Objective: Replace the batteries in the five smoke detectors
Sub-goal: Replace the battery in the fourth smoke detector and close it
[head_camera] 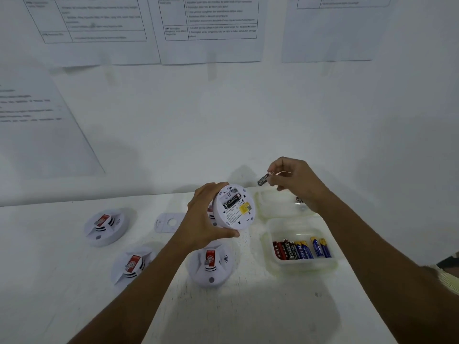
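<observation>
White table (pixel 74 281). Above its far edge: round white plastic smoke detector (pixel 244 220), tilted, open back facing camera, black seated battery (pixel 232 201) lying diagonally. Left hand (pixel 203 217) grips its rim. Right hand (pixel 295 182) pinches dark cylindrical loose battery (pixel 262 180), long axis slanting down-left toward detector.

My L hand (pixel 201 216) grips a white smoke detector (pixel 234 209) above the counter (pixel 62 281), tilted, back side toward me, batt. bay open w/ one black cell (pixel 232 201) inside. My R hand (pixel 296 181) is just up-right of it, fingers (pixel 274 175) pinching a dark battery (pixel 263 180) by one end. On the counter, face-up: far-left detector (pixel 106 227), near-left detector (pixel 131 266), middle detector (pixel 211 265) below my L hand. A flat mounting plate (pixel 169 222) lies betw. them. The near tub (pixel 301 268) holds a row of batteries (pixel 301 249); the far tub (pixel 278 209) is partly behind my R wrist. Printed sheets (pixel 210 26) hang on the wall.
</observation>
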`<state>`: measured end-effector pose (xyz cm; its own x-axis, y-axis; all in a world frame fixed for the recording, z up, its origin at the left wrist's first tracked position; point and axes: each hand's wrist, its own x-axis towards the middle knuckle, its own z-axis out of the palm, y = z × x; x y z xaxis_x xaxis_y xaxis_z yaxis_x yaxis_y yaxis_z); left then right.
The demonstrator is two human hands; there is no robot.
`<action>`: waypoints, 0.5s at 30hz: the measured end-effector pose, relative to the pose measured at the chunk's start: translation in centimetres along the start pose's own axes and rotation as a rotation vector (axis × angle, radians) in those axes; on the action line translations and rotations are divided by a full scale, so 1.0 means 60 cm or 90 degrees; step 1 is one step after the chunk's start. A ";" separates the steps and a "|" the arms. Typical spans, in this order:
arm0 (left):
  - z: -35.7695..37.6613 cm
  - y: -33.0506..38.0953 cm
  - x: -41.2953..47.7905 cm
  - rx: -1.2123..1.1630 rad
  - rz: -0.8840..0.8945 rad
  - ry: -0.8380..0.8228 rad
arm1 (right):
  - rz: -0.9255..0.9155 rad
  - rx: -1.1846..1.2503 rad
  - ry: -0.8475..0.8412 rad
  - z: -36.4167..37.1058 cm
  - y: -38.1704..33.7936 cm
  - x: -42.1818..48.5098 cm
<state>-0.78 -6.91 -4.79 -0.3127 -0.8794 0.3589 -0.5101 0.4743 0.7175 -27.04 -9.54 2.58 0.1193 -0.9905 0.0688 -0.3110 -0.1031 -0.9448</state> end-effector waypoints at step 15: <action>-0.017 0.062 -0.085 0.056 -0.007 0.031 | -0.245 -0.093 0.066 0.163 -0.038 -0.157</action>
<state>-0.29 -0.69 -3.32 -0.2691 -0.8843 0.3816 -0.5824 0.4650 0.6667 -18.22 0.90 0.97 0.1602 -0.8802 0.4467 -0.3932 -0.4720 -0.7891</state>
